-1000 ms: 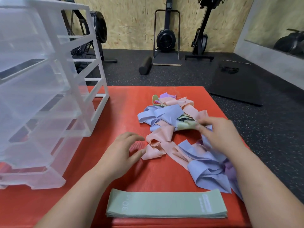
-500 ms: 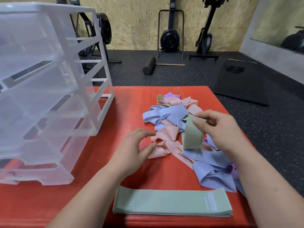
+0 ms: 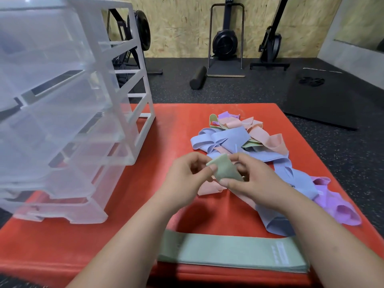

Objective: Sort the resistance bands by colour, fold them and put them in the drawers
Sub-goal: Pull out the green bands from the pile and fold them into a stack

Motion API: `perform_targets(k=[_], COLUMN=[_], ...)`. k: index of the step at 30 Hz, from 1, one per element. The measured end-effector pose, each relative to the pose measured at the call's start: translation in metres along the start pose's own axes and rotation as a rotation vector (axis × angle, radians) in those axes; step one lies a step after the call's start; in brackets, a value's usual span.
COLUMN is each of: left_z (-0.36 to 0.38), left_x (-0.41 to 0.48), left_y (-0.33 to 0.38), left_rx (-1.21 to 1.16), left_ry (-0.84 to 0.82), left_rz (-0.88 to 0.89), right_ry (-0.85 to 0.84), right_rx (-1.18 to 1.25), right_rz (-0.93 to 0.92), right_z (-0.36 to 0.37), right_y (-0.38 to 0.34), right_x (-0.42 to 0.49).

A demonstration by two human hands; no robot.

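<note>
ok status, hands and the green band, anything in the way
Both busy: left hand and right hand pinch the green band, held up. Folded green stack lies at near edge; mixed pile unsorted behind. Nothing between hands and drawer unit.

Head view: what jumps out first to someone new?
The left hand and right hand pinch a sage-green band at mid-frame, over the red mat. Behind them lies a tangled pile of blue, pink and purple bands; a flat green stack sits at the near edge. A clear drawer unit stands on the left.
</note>
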State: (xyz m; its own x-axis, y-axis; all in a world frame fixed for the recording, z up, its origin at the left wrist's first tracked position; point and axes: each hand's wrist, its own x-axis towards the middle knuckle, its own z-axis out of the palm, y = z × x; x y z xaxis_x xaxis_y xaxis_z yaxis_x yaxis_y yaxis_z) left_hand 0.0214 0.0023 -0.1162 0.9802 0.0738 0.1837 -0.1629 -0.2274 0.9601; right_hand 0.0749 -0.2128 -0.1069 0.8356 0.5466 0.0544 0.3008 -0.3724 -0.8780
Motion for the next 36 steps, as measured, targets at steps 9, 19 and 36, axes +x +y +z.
perform_targets(k=[9, 19, 36], left_z=[-0.005, -0.031, -0.054], left_x=[-0.001, 0.005, -0.029], left_y=[-0.001, -0.005, 0.002], left_rx=[0.062, 0.011, 0.04], left_ry=[-0.026, 0.351, 0.467], left_rz=[0.054, 0.079, -0.212], right_ry=[0.047, 0.255, 0.402], right_rx=[-0.383, -0.597, 0.155], right_rz=[-0.12, -0.021, 0.137], right_z=[0.002, -0.042, -0.063], right_y=[0.0, 0.026, 0.021], right_x=[0.004, -0.006, -0.071])
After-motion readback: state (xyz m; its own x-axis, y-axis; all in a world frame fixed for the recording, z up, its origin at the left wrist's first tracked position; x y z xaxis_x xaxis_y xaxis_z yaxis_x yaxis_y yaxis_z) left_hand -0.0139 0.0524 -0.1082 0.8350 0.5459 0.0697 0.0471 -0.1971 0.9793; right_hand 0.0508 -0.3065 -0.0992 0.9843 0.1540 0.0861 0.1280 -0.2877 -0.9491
